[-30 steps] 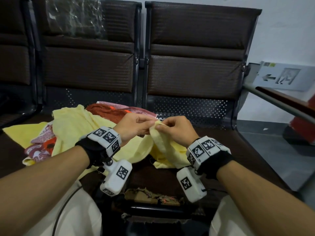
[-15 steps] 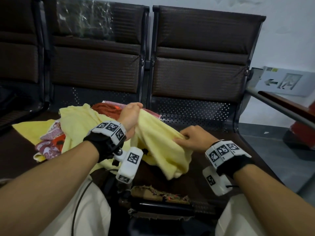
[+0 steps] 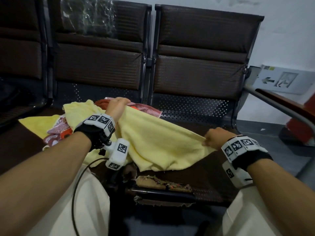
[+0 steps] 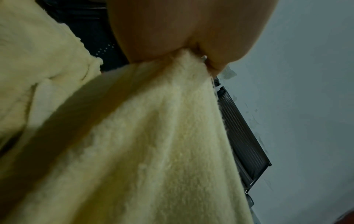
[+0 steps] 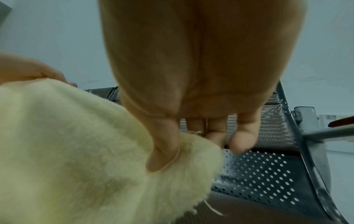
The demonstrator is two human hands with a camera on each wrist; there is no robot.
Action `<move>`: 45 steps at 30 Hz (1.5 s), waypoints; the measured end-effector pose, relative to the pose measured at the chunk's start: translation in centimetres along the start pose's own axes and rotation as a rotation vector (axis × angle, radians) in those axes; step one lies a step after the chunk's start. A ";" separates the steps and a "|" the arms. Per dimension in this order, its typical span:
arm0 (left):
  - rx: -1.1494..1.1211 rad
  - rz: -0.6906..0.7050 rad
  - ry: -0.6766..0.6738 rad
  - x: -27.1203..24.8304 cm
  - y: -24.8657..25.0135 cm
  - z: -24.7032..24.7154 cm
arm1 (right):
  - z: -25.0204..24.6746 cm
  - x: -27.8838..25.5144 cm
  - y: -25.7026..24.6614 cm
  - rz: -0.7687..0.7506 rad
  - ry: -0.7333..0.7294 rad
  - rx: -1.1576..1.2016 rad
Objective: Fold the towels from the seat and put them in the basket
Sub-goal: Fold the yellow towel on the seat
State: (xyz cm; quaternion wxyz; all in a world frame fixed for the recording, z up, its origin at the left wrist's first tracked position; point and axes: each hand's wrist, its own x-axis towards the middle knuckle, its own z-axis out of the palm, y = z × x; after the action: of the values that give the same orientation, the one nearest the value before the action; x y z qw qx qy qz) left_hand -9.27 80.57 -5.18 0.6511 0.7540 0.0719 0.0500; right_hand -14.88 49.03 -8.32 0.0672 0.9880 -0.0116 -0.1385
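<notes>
Two hands stretch a pale yellow towel (image 3: pixel 158 143) above the near edge of a dark bench (image 3: pixel 196 178), its lower edge drooping to the worn seat. The right hand (image 3: pixel 215 137) pinches one corner between thumb and fingers; the left hand (image 3: pixel 116 107), farther off, grips the opposite corner. Beyond to the left, a heap of patterned and yellow towels (image 3: pixel 56 126) lies on the bench.

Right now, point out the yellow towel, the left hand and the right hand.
yellow towel (image 3: pixel 158 142), head view, middle of the stretched cloth.
left hand (image 3: pixel 117 106), head view, back of the hand.
right hand (image 3: pixel 215 137), head view, knuckles gripping the corner.
</notes>
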 end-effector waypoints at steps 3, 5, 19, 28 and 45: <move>0.005 0.021 -0.042 -0.1 0.0 -0.2 | -0.4 -0.7 0.1 -0.005 0.006 0.062; 0.012 0.024 -0.042 -0.1 -0.1 -0.5 | -0.7 -1.1 0.3 -0.030 0.016 0.109; 0.276 0.176 -0.040 2.1 -2.5 -1.6 | -0.8 -0.9 0.3 0.078 0.094 0.206; 0.773 0.359 -0.172 1.8 -3.5 -2.5 | -0.1 0.0 2.1 0.171 0.337 0.460; 0.599 0.210 -0.355 -1.3 2.8 -3.7 | -6.0 -4.4 3.5 0.207 1.059 1.150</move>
State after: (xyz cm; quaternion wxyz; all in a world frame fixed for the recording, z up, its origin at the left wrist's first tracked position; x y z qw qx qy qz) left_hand -11.07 83.55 -1.83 0.3951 0.9114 -0.1087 -0.0386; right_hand -17.46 46.57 -0.90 -0.4452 0.7961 -0.1398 0.3852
